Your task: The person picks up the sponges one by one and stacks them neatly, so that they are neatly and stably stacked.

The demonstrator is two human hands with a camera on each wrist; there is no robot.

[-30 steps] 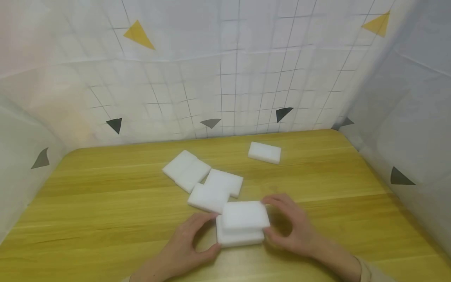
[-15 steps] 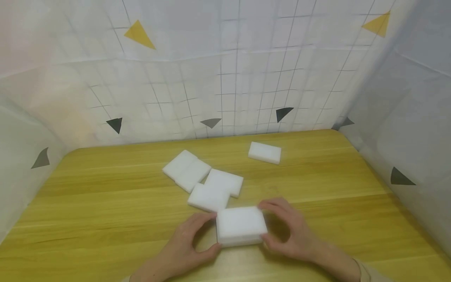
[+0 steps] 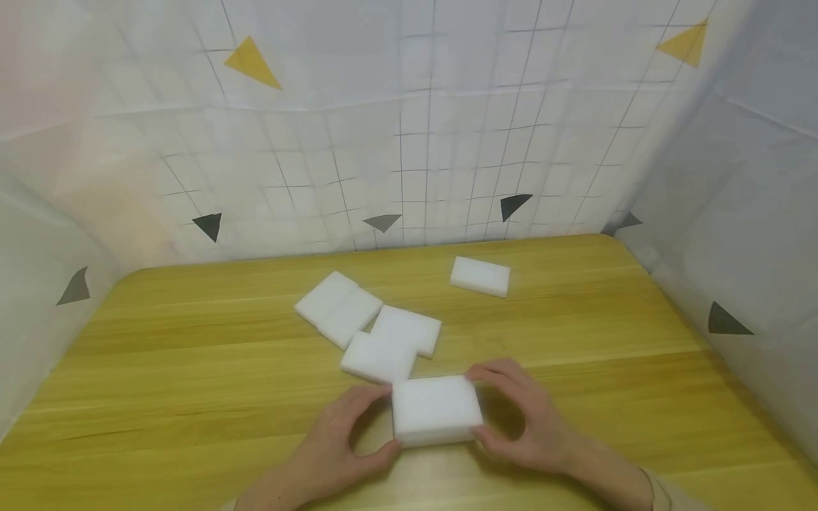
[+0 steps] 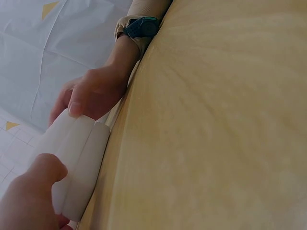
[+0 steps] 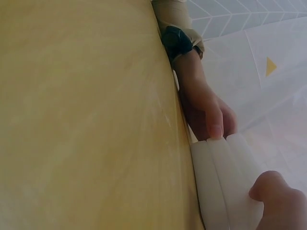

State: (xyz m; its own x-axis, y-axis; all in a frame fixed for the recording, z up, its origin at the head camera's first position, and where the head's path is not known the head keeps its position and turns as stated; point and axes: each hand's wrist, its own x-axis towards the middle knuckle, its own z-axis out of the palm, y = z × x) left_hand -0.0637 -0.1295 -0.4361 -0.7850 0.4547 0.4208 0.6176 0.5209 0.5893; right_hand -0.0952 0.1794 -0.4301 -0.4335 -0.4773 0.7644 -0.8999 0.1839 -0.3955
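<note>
A stack of white sponge blocks [image 3: 437,406] lies flat near the front of the table, its layers lined up in the head view. Seams between about three layers show in the right wrist view on the stack's side [image 5: 218,184]. My left hand [image 3: 341,443] holds the left end, thumb at the near corner and fingers at the far one. At the right end, my right hand [image 3: 527,419] pinches the upper block between thumb and fingers. In the left wrist view the left thumb [image 4: 45,170] presses the side of the stack [image 4: 79,163].
Behind the stack to the left lie several loose white sponges [image 3: 339,309], some overlapping or touching. One more sponge [image 3: 481,276] lies apart at the back right. The wooden table [image 3: 192,369] meets a white patterned curtain [image 3: 358,163] at the back and sides.
My right hand has brought the upper sponge block left and toward me, from offset to lined up on the stack. My left hand has stayed in place. The loose sponges have not moved.
</note>
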